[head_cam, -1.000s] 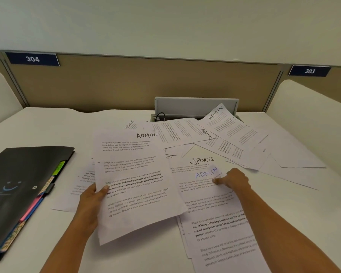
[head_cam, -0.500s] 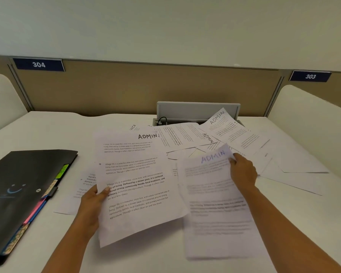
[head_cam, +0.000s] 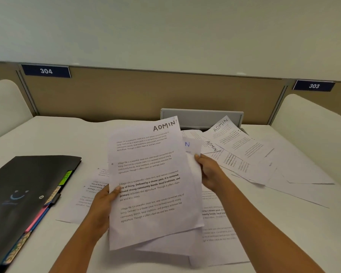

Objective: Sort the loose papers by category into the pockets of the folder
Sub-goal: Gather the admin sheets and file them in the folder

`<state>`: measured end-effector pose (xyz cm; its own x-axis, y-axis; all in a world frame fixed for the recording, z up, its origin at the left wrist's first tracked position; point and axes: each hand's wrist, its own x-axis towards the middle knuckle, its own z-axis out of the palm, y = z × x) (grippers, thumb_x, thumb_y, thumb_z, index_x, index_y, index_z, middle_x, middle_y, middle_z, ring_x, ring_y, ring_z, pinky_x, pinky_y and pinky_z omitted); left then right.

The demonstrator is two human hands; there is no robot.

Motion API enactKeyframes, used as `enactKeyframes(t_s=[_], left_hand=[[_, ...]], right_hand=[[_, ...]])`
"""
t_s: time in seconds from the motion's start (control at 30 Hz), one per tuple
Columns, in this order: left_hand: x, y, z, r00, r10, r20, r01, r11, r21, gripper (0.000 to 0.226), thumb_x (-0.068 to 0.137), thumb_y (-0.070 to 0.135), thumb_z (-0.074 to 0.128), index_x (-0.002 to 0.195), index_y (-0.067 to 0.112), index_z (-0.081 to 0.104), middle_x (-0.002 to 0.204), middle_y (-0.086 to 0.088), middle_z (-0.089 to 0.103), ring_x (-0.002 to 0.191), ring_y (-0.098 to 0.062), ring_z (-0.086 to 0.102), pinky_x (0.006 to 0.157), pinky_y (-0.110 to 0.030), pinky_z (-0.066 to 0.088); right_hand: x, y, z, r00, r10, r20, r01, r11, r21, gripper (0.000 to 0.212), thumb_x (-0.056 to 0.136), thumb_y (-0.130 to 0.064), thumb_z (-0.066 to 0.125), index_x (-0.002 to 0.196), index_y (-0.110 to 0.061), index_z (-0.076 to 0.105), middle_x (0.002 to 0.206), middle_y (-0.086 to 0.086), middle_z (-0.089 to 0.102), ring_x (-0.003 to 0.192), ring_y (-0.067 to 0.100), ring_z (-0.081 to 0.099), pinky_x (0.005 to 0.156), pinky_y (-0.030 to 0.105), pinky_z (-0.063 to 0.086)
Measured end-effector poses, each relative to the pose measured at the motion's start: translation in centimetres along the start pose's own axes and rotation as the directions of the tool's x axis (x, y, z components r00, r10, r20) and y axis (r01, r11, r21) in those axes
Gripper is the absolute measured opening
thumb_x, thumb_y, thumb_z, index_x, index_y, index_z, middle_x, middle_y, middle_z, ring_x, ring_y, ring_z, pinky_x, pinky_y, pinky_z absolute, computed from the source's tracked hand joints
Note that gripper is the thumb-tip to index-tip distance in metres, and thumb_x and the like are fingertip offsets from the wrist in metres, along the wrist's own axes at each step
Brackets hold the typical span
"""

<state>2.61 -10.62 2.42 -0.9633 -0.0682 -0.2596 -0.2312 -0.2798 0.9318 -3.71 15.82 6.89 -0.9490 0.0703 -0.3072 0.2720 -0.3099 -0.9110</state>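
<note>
Your left grip pinches the ADMIN sheets, centre frame, thumb on top; your right grip curls round a sheet behind. Paper judged light, limp, slippery: hold both side edges. Folder lies lower left.

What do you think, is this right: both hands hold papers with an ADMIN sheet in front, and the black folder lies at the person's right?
No. The head view shows the black folder at the person's left. The rest holds: left hand and right hand hold papers, the ADMIN sheet in front.
</note>
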Motion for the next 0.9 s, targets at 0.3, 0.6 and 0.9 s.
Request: enactKeyframes(t_s=[0.3, 0.6, 0.9], left_hand=[[0.7, 0.7, -4.2, 0.997, -0.002, -0.080, 0.008, 0.997, 0.074, 0.035, 0.090, 0.004, 0.050, 0.125, 0.011, 0.053, 0.105, -0.015, 0.067, 0.085, -0.036, 0.066, 0.059, -0.041, 0.059], [1.7, 1.5, -6.9, 0.970, -0.033, -0.243, 0.026, 0.999, -0.030, 0.031, 0.091, 0.000, 0.047, 0.118, 0.014, 0.053, 0.103, -0.014, 0.063, 0.084, -0.033, 0.061, 0.077, -0.051, 0.050], [2.7, 1.1, -7.3, 0.975, -0.036, -0.218, 0.043, 0.999, 0.026, 0.029, 0.090, -0.006, 0.047, 0.105, 0.017, 0.056, 0.094, -0.008, 0.067, 0.080, -0.031, 0.065, 0.052, -0.039, 0.058]], right_hand=[[4.1, 1.5, 3.4, 0.993, 0.059, 0.101, -0.036, 0.977, -0.211, 0.028, 0.099, -0.026, 0.040, 0.110, -0.008, 0.057, 0.104, 0.010, 0.065, 0.083, 0.020, 0.063, 0.068, 0.028, 0.055], [10.4, 3.6, 4.0, 0.961, -0.174, 0.216, 0.229, 0.062, -0.971, 0.039, 0.093, -0.018, 0.051, 0.129, -0.005, 0.046, 0.137, 0.010, 0.047, 0.127, 0.024, 0.043, 0.104, 0.030, 0.033], [13.4, 5.8, 5.7, 0.977, -0.041, 0.208, 0.197, -0.194, -0.961, 0.069, 0.095, -0.046, 0.039, 0.148, -0.015, 0.008, 0.157, 0.011, 0.007, 0.145, 0.027, 0.009, 0.112, 0.058, 0.007]])
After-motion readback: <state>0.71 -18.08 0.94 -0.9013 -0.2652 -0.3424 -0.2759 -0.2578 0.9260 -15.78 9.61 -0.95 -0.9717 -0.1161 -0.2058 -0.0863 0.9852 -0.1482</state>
